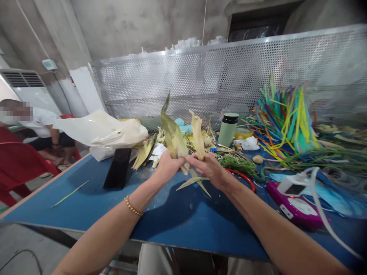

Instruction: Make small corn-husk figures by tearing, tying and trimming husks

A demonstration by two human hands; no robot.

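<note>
My left hand (169,165) is closed on the base of a broad yellow-green corn husk (173,135), whose darker tip points up. A paler, narrower husk strip (197,133) stands upright in my right hand (207,166), pinched near its lower end. The two hands meet fingertip to fingertip above the blue table (160,221). Beneath them on the tabletop lie thin husk strips (197,181), partly hidden by my fingers. More dried husks (145,151) lie just left of my left hand.
A black phone (117,168) and a white plastic bag (106,130) lie left. Behind my hands stands a green bottle (228,129). To the right are colourful strips (298,122) and a purple power strip (295,206) with a charger. A seated person (46,122) is far left.
</note>
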